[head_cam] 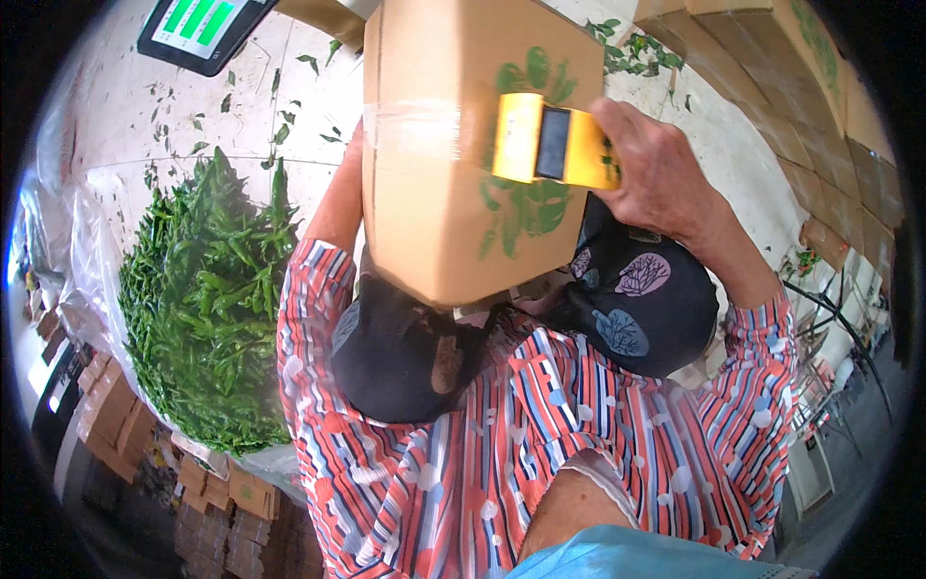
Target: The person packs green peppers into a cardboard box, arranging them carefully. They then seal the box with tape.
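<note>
A cardboard box (427,181) with a green printed plant design stands tilted between the knees, clear tape running across its side. My right hand (644,163) grips a yellow tape dispenser (517,137) with a dark panel, held against or just over the printed face; contact cannot be told. My left forearm (340,195) reaches behind the box's left side, and the box hides the left hand. A large heap of green chili peppers (217,311) lies on plastic sheeting to the left of the box.
A device with a lit screen (199,25) is at the upper left. Stacked cardboard boxes (803,116) rise at the right, and more boxes (116,412) stand at the lower left. Loose leaves (644,54) lie on the pale floor. Clear plastic sheeting (87,253) edges the pepper heap.
</note>
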{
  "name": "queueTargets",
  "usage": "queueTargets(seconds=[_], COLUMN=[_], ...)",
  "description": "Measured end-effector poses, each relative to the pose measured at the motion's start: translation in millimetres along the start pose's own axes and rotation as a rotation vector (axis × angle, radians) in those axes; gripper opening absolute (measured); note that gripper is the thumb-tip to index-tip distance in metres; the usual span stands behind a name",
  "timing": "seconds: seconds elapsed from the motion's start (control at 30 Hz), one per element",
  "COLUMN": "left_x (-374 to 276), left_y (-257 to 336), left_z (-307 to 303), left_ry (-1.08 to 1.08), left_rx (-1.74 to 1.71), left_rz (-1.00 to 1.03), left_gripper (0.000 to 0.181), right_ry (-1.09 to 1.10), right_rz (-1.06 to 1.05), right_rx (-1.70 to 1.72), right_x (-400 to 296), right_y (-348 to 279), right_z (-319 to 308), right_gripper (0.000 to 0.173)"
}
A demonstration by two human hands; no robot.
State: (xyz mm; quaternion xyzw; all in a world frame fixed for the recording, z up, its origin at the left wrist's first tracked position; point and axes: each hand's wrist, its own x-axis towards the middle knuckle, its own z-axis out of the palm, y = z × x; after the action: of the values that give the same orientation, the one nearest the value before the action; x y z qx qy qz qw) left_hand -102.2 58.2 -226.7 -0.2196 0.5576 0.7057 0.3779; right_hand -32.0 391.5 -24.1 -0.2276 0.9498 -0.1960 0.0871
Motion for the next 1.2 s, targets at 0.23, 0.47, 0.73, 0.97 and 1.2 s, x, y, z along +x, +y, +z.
queueTargets(seconds=[0.23, 0.47, 0.73, 0.97, 1.2], left_x=[-29.1, -1.6, 1.9, 4.5, -13.2], left_y=[91.1, 86.9, 85.5, 86.8, 81.2], left_z=[11.2, -5.8, 4.6, -5.0, -36.3], left_ry=[0.218, 0.65, 0.754, 0.688, 0.091], left_rx=[0.448, 1.217, 1.26, 1.174, 0.229], left_rz=[0.56, 0.623, 0.574, 0.595, 0.257], left_gripper=[0.074, 0.069, 0.059, 0.06, 0.067], right_ry=[0.004, -0.03, -0.136, -0.001, 0.026], right_rz=[-0.083, -0.173, -0.006, 0.051, 0.01], right_rx=[-0.105, -0.047, -0.11, 0.187, 0.348], right_x=[79.2, 117.6, 42.8, -41.3, -18.1], right_y=[-51.4, -68.5, -2.6, 97.8, 101.2], right_z=[23.4, 45.0, 24.1, 84.9, 147.0], right_gripper=[0.054, 0.049, 0.062, 0.064, 0.065])
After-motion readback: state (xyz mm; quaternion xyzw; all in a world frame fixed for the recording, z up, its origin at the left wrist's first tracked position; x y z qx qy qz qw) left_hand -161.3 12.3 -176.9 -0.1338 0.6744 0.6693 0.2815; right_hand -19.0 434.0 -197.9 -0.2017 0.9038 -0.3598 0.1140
